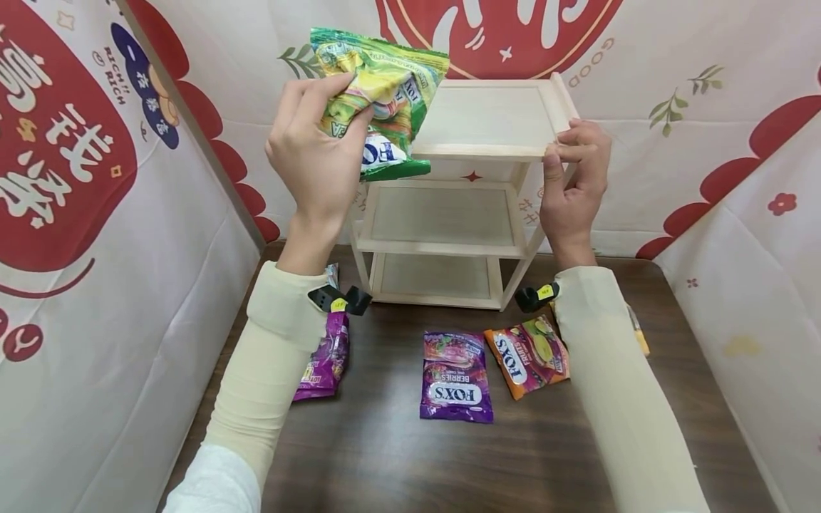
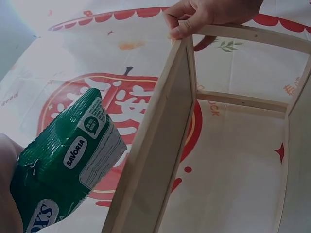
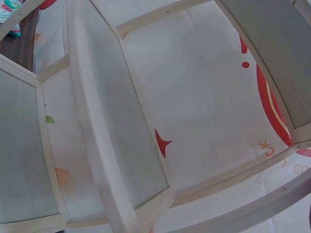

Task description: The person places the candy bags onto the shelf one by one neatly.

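My left hand (image 1: pixel 317 146) pinches a green and yellow FOX'S candy bag (image 1: pixel 400 92) between thumb and fingers, up in front of the top left of a pale wooden three-tier shelf (image 1: pixel 494 114). The bag's green back with a SAVORIA label faces the left wrist view. Opposite it, my right hand (image 1: pixel 577 178) grips the front right corner of the top tier, thumb on the near side. The left wrist view also shows the right hand (image 2: pixel 214 12) on that corner. The right wrist view looks into the shelf's lower tiers (image 3: pixel 116 116).
On the dark wooden table (image 1: pixel 385 456) lie a purple FOX'S Berries bag (image 1: pixel 457 377) and an orange FOX'S Fruits bag (image 1: pixel 532 353). Another purple bag (image 1: pixel 330 356) sits partly behind the left forearm. A yellow-edged packet (image 1: pixel 638 331) peeks out past the right sleeve. Printed cloth walls surround the table.
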Action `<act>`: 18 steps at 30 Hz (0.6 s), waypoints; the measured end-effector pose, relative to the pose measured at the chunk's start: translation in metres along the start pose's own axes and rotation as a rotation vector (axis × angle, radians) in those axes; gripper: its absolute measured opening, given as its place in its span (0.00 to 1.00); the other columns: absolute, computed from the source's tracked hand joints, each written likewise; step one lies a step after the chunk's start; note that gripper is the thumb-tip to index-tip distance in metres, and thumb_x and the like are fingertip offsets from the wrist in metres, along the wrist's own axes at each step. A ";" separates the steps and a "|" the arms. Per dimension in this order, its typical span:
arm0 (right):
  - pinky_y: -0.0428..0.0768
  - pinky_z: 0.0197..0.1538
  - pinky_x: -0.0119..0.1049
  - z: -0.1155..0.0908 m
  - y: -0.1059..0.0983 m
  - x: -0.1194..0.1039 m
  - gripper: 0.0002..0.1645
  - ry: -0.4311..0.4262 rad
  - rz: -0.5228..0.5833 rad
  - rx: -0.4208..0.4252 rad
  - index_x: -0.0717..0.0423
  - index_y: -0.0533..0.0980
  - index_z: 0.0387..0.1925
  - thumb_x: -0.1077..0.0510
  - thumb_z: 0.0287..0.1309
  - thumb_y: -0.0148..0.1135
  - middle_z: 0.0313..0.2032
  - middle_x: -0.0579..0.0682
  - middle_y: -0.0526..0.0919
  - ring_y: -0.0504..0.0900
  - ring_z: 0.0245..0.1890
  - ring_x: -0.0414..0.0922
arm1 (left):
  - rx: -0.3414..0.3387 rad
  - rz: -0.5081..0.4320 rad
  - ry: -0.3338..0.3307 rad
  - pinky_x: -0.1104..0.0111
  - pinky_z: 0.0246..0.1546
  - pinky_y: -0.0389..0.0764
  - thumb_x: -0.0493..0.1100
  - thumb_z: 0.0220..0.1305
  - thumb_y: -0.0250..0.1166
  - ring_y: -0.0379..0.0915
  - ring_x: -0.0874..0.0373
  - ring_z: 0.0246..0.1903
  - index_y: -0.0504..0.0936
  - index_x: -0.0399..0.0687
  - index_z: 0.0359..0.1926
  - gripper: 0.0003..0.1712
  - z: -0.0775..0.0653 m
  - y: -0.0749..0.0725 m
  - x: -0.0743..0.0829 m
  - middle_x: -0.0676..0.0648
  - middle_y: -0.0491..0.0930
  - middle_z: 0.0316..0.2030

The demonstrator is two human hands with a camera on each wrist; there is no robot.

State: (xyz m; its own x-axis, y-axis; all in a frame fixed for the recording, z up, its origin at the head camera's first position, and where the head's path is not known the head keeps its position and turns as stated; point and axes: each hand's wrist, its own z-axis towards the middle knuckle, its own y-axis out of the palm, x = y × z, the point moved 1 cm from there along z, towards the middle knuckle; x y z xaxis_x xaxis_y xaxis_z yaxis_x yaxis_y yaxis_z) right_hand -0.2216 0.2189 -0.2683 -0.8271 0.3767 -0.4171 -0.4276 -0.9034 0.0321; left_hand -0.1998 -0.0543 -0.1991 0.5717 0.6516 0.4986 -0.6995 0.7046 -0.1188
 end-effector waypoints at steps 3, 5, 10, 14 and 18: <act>0.61 0.66 0.44 -0.001 0.002 0.001 0.11 0.002 0.003 -0.004 0.74 0.69 0.32 0.65 0.58 0.55 0.43 0.56 0.74 0.68 0.58 0.54 | -0.003 0.025 -0.017 0.66 0.35 0.74 0.47 0.53 0.73 0.77 0.60 0.38 0.88 0.49 0.42 0.15 0.004 0.003 -0.003 0.48 0.81 0.36; 0.61 0.66 0.45 0.000 0.002 0.001 0.15 -0.005 0.003 0.000 0.75 0.69 0.32 0.61 0.59 0.57 0.42 0.58 0.74 0.68 0.58 0.55 | -0.014 0.024 -0.042 0.68 0.36 0.73 0.47 0.53 0.73 0.76 0.61 0.38 0.88 0.49 0.42 0.14 0.008 0.007 -0.004 0.49 0.80 0.36; 0.61 0.66 0.46 0.001 0.002 0.004 0.21 -0.025 0.032 0.022 0.76 0.69 0.30 0.57 0.59 0.60 0.41 0.58 0.75 0.68 0.56 0.56 | -0.075 0.022 -0.156 0.73 0.41 0.71 0.48 0.53 0.73 0.74 0.65 0.40 0.87 0.52 0.43 0.15 0.019 0.016 -0.005 0.52 0.80 0.39; 0.61 0.66 0.46 0.001 0.002 0.003 0.18 -0.023 0.036 0.025 0.76 0.69 0.30 0.60 0.58 0.58 0.41 0.57 0.75 0.68 0.56 0.57 | -0.131 0.024 -0.238 0.73 0.45 0.69 0.48 0.52 0.74 0.73 0.66 0.42 0.87 0.53 0.44 0.16 0.027 0.022 -0.005 0.53 0.81 0.40; 0.61 0.66 0.45 0.001 0.001 0.000 0.16 -0.017 0.011 0.023 0.76 0.69 0.30 0.61 0.58 0.57 0.41 0.57 0.75 0.68 0.56 0.56 | -0.213 0.015 -0.349 0.71 0.49 0.66 0.48 0.51 0.74 0.72 0.66 0.46 0.86 0.54 0.45 0.17 0.035 0.031 -0.005 0.56 0.83 0.43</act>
State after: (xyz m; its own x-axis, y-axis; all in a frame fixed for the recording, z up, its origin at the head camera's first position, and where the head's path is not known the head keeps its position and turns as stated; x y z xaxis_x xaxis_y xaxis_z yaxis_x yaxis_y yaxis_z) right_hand -0.2223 0.2178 -0.2675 -0.8376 0.3706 -0.4014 -0.4268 -0.9026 0.0572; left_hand -0.2395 -0.0452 -0.1757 0.3565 0.5537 0.7525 -0.5812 0.7621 -0.2854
